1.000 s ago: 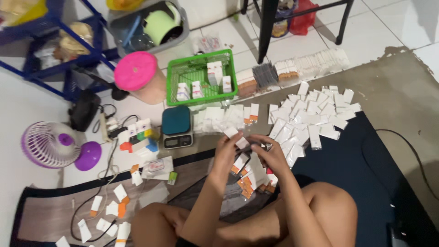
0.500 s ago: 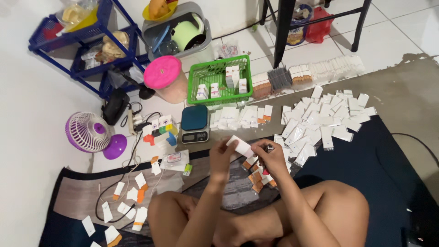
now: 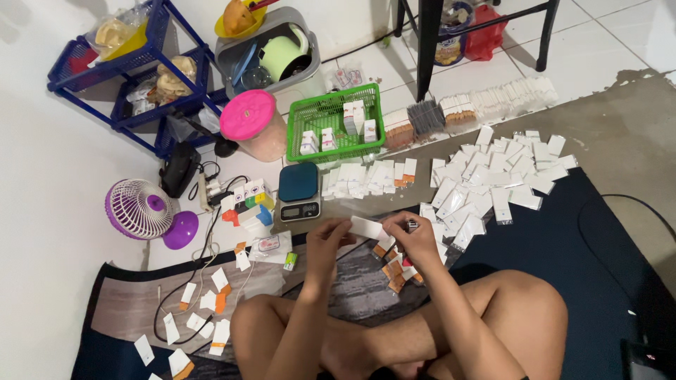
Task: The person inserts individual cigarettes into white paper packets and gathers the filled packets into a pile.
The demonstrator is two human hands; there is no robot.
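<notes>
Bright, even indoor light; soft shadows under the person's legs on the floor (image 3: 620, 49). Slight softness throughout, mild wide-angle bending near the edges.

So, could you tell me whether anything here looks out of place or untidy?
Mostly the floor clutter: white sachets lie in a loose, overlapping heap right of the digital scale, unlike the neat rows by the green basket. More white and orange packets are scattered across a cable on the mat. Both hands hold one white packet.
</notes>
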